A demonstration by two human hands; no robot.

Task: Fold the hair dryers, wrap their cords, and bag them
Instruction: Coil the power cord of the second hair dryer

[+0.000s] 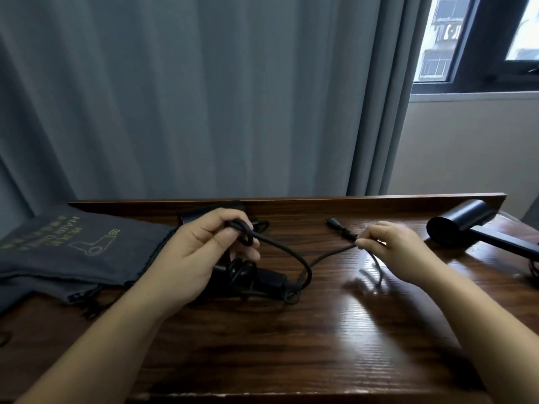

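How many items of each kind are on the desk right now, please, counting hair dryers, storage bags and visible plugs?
Hair dryers: 2, the dryer under the left hand and the second dryer at the right.
Grey storage bags: at least 1, the printed bag; another may lie under it.
Plugs: 1, the plug.
Total: 4.

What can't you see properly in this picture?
Head view only:
- Near dryer: the left hand covers most of it, so whether it is folded can't be told.
- Far dryer: its handle runs off the right edge.
- Cord: blurred beneath the right hand.
- Bags: cut off at the left edge; small print unreadable.
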